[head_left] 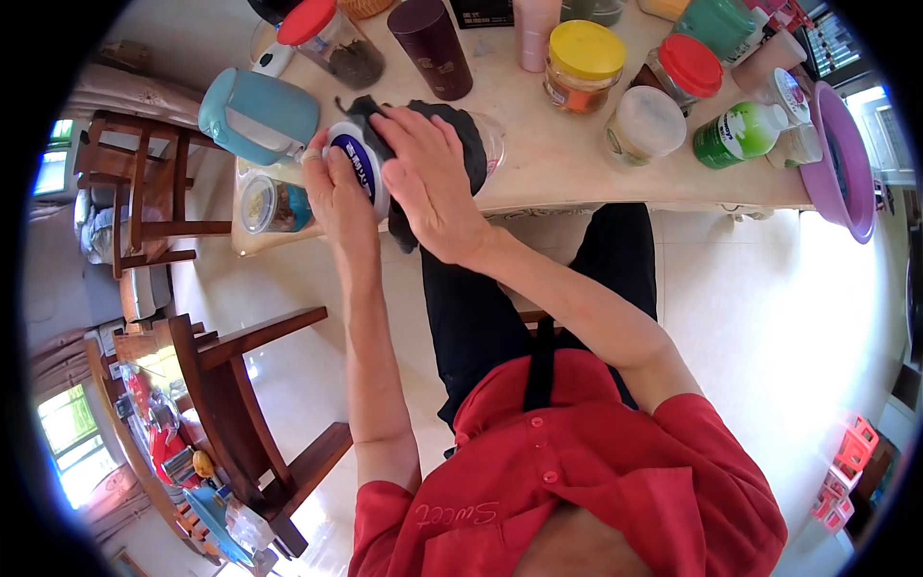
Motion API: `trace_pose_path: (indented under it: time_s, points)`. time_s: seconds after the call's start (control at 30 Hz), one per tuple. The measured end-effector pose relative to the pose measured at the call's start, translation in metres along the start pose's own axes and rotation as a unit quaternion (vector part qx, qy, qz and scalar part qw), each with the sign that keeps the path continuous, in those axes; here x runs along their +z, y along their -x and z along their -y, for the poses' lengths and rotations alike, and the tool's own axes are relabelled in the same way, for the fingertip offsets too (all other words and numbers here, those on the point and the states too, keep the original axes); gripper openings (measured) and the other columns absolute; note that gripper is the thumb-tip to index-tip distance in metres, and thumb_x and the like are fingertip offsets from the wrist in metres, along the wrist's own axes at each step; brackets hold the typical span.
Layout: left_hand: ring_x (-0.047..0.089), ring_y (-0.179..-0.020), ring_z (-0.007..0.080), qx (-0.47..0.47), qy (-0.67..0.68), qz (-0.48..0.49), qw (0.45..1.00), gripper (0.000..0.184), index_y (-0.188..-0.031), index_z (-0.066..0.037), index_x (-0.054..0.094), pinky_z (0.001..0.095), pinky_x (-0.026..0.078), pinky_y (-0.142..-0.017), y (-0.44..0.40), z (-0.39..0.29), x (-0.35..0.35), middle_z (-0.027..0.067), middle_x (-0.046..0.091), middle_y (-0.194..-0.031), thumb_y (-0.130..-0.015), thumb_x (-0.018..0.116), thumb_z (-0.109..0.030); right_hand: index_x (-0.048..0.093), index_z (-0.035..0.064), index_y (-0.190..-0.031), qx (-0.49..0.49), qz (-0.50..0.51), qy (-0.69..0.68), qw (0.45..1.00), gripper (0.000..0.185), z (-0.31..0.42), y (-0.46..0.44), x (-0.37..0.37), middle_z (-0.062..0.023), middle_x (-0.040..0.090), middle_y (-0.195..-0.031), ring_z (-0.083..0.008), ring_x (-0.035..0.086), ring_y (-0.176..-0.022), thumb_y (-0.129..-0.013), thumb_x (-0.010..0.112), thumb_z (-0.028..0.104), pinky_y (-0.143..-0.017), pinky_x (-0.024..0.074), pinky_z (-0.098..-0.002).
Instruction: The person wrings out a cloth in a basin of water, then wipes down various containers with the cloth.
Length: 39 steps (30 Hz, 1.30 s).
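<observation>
My left hand (341, 197) grips a jar by its white lid (358, 165), which has a blue label with white lettering. The jar is tilted over the table's front edge, and most of its body is hidden; a clear rounded part shows beyond the cloth. My right hand (433, 178) presses a dark grey cloth (468, 154) against the jar, its fingers closed over the fabric. Part of the cloth hangs below my hands. Just left of my left hand are a light-blue kettle (260, 115) and a small clear container (269, 206) lying near the edge.
The table (538, 178) also bears a dark tumbler (433, 48), a red-lidded jar (332, 43), a yellow-lidded jar (584, 62), a white-lidded tub (644, 125) and a green bottle (735, 135). A purple basin (836, 163) is at right. Wooden chairs (250, 375) stand left.
</observation>
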<state>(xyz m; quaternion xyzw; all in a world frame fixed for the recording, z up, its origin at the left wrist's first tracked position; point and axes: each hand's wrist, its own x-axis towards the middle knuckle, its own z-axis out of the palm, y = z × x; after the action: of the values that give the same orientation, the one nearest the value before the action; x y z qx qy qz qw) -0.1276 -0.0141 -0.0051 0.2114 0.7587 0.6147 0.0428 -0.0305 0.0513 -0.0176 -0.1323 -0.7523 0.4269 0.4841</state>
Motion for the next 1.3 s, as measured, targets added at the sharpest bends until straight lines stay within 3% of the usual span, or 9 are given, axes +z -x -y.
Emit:
trace_pose_path:
  time_s: [0.13,0.3,0.37,0.4,0.47,0.7,1.0,1.17,1.3]
  points:
    - [0.056,-0.102,0.0243,0.053,-0.041,0.000,0.998,0.037,-0.131,0.002,0.049,0.0347,0.043,-0.093,0.000,0.025,-0.010,0.0175,0.056,-0.119,-0.102,0.044,-0.022,0.063,0.0085,-0.116,-0.050,0.019,0.078,0.995,0.031,-0.045,-0.014,-0.006,-0.0072,0.066,-0.112,-0.0242,0.058,-0.109,-0.094,0.046,0.021,-0.097,0.0377,-0.0409]
    - [0.053,-0.111,0.0327,0.010,-0.208,0.067,0.976,0.036,-0.130,0.002,0.048,0.0380,0.040,-0.097,0.010,-0.025,-0.019,0.0238,0.050,-0.125,-0.101,0.042,-0.018,0.063,0.0022,-0.111,0.008,0.083,0.039,0.996,0.040,-0.092,-0.016,-0.028,-0.0165,0.066,-0.108,-0.0357,0.061,-0.099,-0.099,0.033,0.026,-0.092,0.0440,-0.0409]
    - [0.054,-0.109,0.0337,0.359,-0.273,-0.008,0.892,0.034,-0.130,0.001,0.049,0.0392,0.041,-0.096,0.001,-0.017,-0.018,0.0233,0.055,-0.119,-0.102,0.040,-0.017,0.063,0.0016,-0.110,0.012,0.088,0.042,0.995,0.041,-0.100,-0.017,-0.028,-0.0171,0.067,-0.107,-0.0356,0.060,-0.100,-0.099,0.032,0.027,-0.092,0.0439,-0.0408]
    - [0.054,-0.109,0.0337,0.362,-0.273,-0.011,0.891,0.034,-0.130,0.001,0.049,0.0392,0.041,-0.096,-0.001,-0.014,-0.018,0.0233,0.055,-0.119,-0.102,0.040,-0.017,0.063,0.0010,-0.108,0.016,0.092,0.043,0.995,0.042,-0.100,-0.019,-0.027,-0.0177,0.067,-0.105,-0.0355,0.060,-0.100,-0.099,0.032,0.028,-0.092,0.0437,-0.0407]
    - [0.054,-0.111,0.0332,0.333,-0.164,0.129,0.919,0.034,-0.130,0.000,0.050,0.0408,0.041,-0.096,-0.005,-0.011,-0.019,0.0204,0.057,-0.117,-0.102,0.037,-0.015,0.063,0.0010,-0.108,0.030,0.088,0.049,0.994,0.043,-0.099,-0.019,-0.028,-0.0178,0.067,-0.104,-0.0355,0.060,-0.099,-0.099,0.031,0.028,-0.091,0.0438,-0.0410]
    - [0.051,-0.111,0.0379,0.262,-0.214,0.048,0.940,0.031,-0.123,0.000,0.053,0.0436,0.040,-0.095,0.009,-0.019,0.001,0.0200,0.056,-0.116,-0.103,0.036,-0.016,0.060,0.0055,-0.117,0.065,-0.036,0.053,0.996,0.042,-0.041,-0.005,-0.002,-0.0138,0.063,-0.114,-0.0310,0.054,-0.113,-0.102,0.029,0.029,-0.100,0.0332,-0.0389]
    - [0.053,-0.102,0.0394,0.162,-0.225,0.059,0.959,0.030,-0.119,0.001,0.054,0.0457,0.041,-0.089,0.003,-0.027,-0.013,0.0211,0.055,-0.105,-0.103,0.038,-0.019,0.062,0.0093,-0.114,-0.003,0.036,0.000,0.999,0.032,-0.067,-0.023,-0.013,-0.0083,0.064,-0.114,-0.0275,0.056,-0.111,-0.095,0.038,0.019,-0.096,0.0370,-0.0410]
    - [0.061,-0.072,0.0165,0.101,-0.101,0.207,0.968,0.031,-0.117,0.000,0.059,0.0283,0.050,-0.061,-0.009,-0.026,-0.033,0.0106,0.061,-0.098,-0.103,0.046,-0.024,0.062,0.0050,-0.113,0.059,0.059,-0.031,0.996,0.035,-0.115,-0.016,-0.017,-0.0133,0.063,-0.116,-0.0314,0.056,-0.111,-0.097,0.036,0.021,-0.097,0.0388,-0.0410]
    - [0.053,-0.056,0.0060,-0.014,0.132,0.158,0.978,0.031,-0.118,-0.005,0.061,0.0185,0.046,-0.053,0.004,-0.019,-0.011,0.0004,0.060,-0.083,-0.101,0.053,-0.029,0.063,0.0003,-0.112,0.116,-0.038,-0.078,0.989,0.040,-0.110,-0.003,-0.008,-0.0167,0.062,-0.118,-0.0339,0.053,-0.115,-0.100,0.034,0.025,-0.101,0.0381,-0.0402]
